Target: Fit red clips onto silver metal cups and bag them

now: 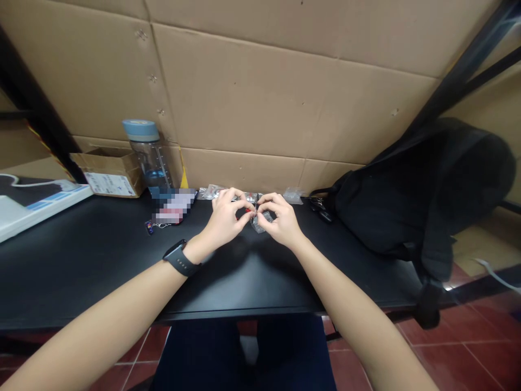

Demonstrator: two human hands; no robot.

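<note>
- Pinching at left hand [227, 215]: thumb and forefinger nearly closed on a small red piece [248, 210], located between the two hands above the black table [256, 282]; details too small to read.
- Right hand [284, 221]: thumb and index curled close together beside the piece; grip cannot be confirmed.
- Clear plastic bag [260, 224] just below the fingertips; contents unclear.
- Cardboard box [116, 168] at left, flaps open, interior hidden; blue-lidded bottle [151, 157] beside it, see-through.
- Both forearms reach forward, converging; wrists raised slightly, dark watch [182, 258] on left.
</note>
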